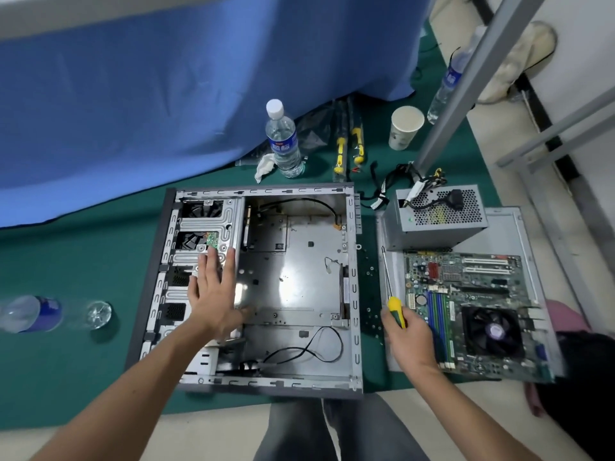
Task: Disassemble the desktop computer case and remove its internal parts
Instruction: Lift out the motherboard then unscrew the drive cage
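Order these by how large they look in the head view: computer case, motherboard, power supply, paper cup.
1. computer case
2. motherboard
3. power supply
4. paper cup
The cup stands farther away, so its true size is less sure.

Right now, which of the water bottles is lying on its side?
The bottle at the far left of the mat; it lies flat. The white-capped bottle near the blue cloth stands upright, and the one behind the metal post leans.

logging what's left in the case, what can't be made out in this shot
- Drive cage, head view: the left hand lies flat over its lower part and hides any screws there.
- Screwdriver: the right hand covers most of the handle; the tip type is too small to tell.
- Power supply: its far side faces away.
- Bottle at the left edge: blurred and cut off, label unreadable.
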